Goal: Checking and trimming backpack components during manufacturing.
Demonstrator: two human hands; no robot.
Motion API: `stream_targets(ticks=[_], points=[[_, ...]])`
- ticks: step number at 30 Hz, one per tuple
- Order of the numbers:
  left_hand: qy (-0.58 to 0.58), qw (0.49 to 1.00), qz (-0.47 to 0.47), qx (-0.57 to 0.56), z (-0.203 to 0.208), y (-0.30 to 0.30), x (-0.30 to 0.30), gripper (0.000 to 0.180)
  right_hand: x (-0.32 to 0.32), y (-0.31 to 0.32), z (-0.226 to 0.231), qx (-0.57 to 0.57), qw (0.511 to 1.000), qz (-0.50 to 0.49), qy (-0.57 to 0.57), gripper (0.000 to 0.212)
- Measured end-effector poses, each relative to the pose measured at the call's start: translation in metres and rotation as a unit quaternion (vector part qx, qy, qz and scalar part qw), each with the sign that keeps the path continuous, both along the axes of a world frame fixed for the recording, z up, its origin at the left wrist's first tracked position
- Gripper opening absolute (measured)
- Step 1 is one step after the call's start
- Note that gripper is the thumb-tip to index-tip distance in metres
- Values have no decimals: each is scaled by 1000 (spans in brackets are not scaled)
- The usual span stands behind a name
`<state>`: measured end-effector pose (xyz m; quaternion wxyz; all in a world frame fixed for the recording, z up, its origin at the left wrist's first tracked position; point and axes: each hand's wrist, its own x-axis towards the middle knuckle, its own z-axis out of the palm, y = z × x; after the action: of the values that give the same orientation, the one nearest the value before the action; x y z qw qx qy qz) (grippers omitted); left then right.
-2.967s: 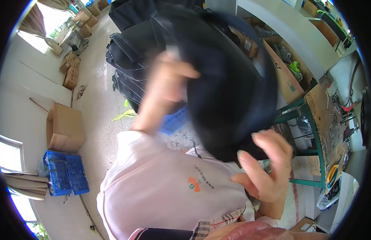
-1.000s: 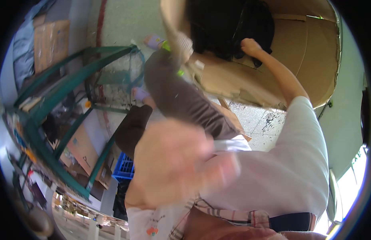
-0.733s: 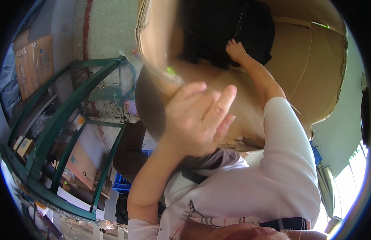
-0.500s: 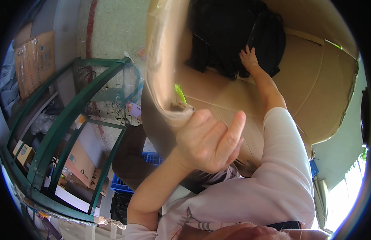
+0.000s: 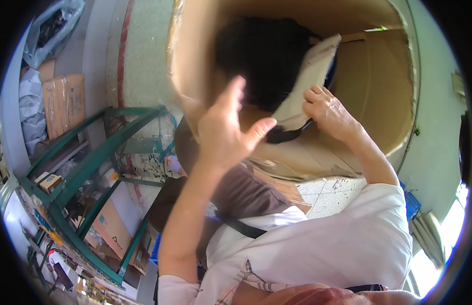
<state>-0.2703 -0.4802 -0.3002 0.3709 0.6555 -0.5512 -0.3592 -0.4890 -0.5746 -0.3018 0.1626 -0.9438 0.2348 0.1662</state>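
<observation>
A large cardboard box (image 5: 381,96) lies before me, its opening facing me. Inside is a dark heap of black bags or cloth (image 5: 261,58); separate pieces are hard to make out. My right hand (image 5: 333,113) pinches the edge of a flat beige panel (image 5: 303,86), which stands tilted in front of the heap. Black material shows along the panel's lower end and side, but I cannot tell what item it belongs to. My left hand (image 5: 223,129), slightly blurred, is raised at the box's left side with thumb and fingers apart, holding nothing.
A green metal frame (image 5: 88,157) stands on the left, with cardboard pieces (image 5: 114,223) inside it. Behind it are a taped carton (image 5: 64,104) and grey plastic bags (image 5: 32,109). A blue crate (image 5: 411,204) sits at the right by the pale wall (image 5: 434,132).
My left hand has let go of the box edge and opened. My right hand has drawn back from the black heap and now grips the beige panel. The box's lower edge has shifted upward in view.
</observation>
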Motion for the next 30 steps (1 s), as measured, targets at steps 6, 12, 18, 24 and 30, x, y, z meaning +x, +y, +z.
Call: stream_targets(ticks=[6, 12, 18, 24, 30], points=[[45, 996, -71, 17, 139, -38, -6, 72, 54, 64, 155, -86, 932, 154, -317, 8], [42, 994, 101, -12, 240, 41, 11, 30, 81, 133, 211, -111, 812, 274, -503, 10], [80, 963, 210, -150, 266, 209, 63, 66, 69, 157, 248, 87, 667, 278, -686, 12], [123, 894, 359, -237, 187, 396, 90, 68, 86, 140, 188, 450, 674, -40, -584, 104], [146, 772, 485, -383, 95, 541, 61, 52, 151, 267, 179, 710, 587, 112, -372, 97]])
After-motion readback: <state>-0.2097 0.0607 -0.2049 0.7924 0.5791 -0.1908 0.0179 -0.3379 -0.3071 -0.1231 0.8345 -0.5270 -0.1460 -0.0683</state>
